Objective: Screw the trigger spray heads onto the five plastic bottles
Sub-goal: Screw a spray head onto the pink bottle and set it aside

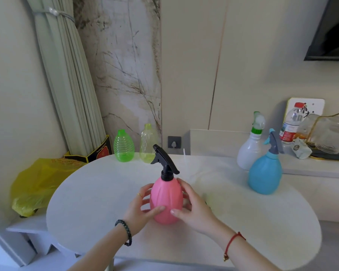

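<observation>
A pink bottle (166, 200) stands upright at the table's middle with a black trigger spray head (163, 162) on its neck. My left hand (143, 205) wraps its left side and my right hand (190, 204) its right side. At the right stand a blue bottle (265, 174) with a blue-grey spray head (274, 142) and a white bottle (248, 153) with a green-and-white spray head (258, 121). A green ribbed bottle (124, 146) and a pale yellow-green bottle (148, 144) stand without heads at the table's far edge.
The white oval table (98, 194) ends near me and at the left. A yellow plastic bag (35, 184) lies left of it. A thin white tube (184, 153) stands behind the pink bottle. A water bottle (291, 124) and glass jar (329, 133) sit on the right counter.
</observation>
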Demonstrator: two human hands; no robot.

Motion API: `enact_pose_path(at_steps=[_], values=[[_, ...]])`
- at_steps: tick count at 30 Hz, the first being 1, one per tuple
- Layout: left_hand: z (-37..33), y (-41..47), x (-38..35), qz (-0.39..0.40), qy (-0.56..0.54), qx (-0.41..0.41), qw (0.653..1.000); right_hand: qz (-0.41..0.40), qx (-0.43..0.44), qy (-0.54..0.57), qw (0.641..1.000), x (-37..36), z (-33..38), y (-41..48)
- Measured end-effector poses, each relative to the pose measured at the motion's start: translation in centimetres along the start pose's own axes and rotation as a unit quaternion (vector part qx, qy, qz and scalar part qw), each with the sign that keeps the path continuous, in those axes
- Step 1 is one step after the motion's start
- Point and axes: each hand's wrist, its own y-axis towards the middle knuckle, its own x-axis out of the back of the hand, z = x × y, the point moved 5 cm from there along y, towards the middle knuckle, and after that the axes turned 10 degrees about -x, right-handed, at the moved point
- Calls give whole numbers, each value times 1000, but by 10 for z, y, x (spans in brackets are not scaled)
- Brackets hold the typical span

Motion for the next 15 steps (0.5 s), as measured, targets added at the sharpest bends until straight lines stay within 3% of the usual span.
enact_pose_path(at_steps=[8, 15], values=[[-60, 25, -32, 20, -11, -62, 998, -91, 82, 37, 992, 54, 2, -22], [-105, 64, -159, 160, -59, -89, 981, -213, 76, 43, 973, 164, -32, -71]])
